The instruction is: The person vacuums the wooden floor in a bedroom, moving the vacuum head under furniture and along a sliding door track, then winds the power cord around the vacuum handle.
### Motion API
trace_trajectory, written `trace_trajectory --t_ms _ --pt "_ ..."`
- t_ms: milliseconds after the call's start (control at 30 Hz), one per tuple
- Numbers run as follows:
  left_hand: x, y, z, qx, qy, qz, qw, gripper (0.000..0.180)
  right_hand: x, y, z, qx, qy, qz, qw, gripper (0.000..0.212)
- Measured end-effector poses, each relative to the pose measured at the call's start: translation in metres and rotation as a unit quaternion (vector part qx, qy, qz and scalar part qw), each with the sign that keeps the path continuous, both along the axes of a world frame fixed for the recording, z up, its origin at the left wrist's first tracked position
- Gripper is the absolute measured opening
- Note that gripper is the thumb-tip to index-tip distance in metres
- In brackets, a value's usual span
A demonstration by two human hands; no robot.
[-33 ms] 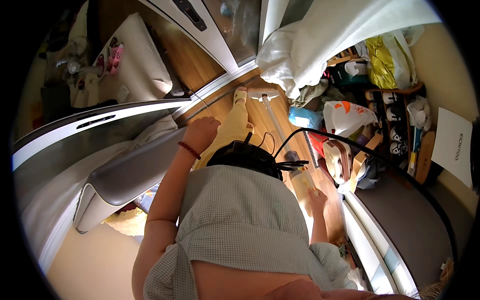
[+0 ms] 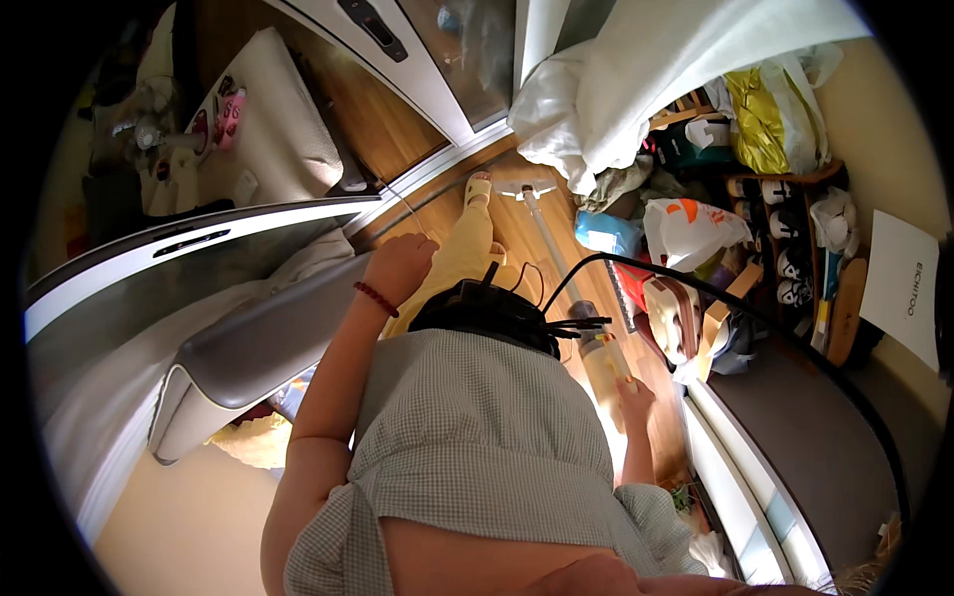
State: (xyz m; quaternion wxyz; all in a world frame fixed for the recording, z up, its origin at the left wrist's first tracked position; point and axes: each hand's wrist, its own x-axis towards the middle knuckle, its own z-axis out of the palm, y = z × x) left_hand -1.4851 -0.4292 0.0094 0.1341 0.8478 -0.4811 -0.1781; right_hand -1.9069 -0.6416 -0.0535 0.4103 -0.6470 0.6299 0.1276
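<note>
My right hand is closed round the handle of a stick vacuum cleaner, low at my right side. Its long pale tube slopes away from me. The wide floor head rests on the wooden floor near the door track, just right of my sandalled foot. My left hand, with a red bead bracelet at the wrist, is held bent before my left hip. Its fingers are curled in, and nothing shows in them.
Bags, a small cream-and-brown case and a shoe rack crowd the right side. A white curtain hangs above them. To the left stand a grey padded seat and a white-framed sliding door. A black cable arches across the right.
My right hand has shifted very slightly to the right on the vacuum cleaner. My left hand has stayed in place.
</note>
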Motion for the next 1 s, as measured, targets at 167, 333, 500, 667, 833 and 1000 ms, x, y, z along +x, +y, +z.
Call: trace_trajectory --t_ms 167,333,500,667,833,1000 --pt "-0.010 -0.009 0.001 0.007 -0.001 -0.042 0.999 0.012 -0.025 -0.017 0.028 -0.001 -0.063 -0.042 0.997 0.032" --pt "-0.017 -0.020 0.004 0.022 -0.028 -0.097 0.995 0.009 -0.040 -0.016 0.016 0.023 -0.060 -0.083 0.995 0.027" --pt "-0.023 -0.022 0.014 0.040 -0.037 -0.130 0.990 0.008 -0.034 -0.002 0.004 0.076 -0.092 -0.138 0.983 0.030" --pt "-0.025 -0.022 0.010 0.049 -0.046 -0.176 0.982 0.008 -0.019 0.022 -0.035 0.042 -0.078 -0.047 0.995 0.031" --pt "-0.034 -0.027 0.014 0.059 -0.023 -0.177 0.982 0.011 0.004 0.056 -0.065 0.063 -0.143 -0.093 0.983 0.038" --pt "-0.035 -0.004 0.008 0.048 -0.009 -0.140 0.989 0.011 0.045 0.078 -0.062 0.028 -0.013 0.031 0.999 0.043"
